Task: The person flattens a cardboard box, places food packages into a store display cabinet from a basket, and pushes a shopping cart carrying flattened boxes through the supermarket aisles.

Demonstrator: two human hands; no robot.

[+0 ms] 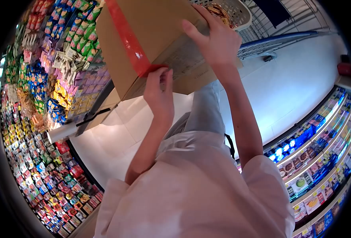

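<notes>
A large brown cardboard box (163, 27) is tilted in front of me, with a strip of red tape (129, 41) running over its top face and down past the near edge. At that edge my left hand (159, 93) pinches the end of the tape, its fingers closed. My right hand (219, 41) rests on the right side of the box, fingers stretched along it and thumb apart. Printing on the box's side is too blurred to read.
A light basket (245, 16) with small wrapped packets stands behind the box, beside a wire shopping cart (302, 20). Snack-packet shelves (74, 35) rise at the left; lit product shelves (314, 166) curve along the right. Pale floor (286, 95) lies between.
</notes>
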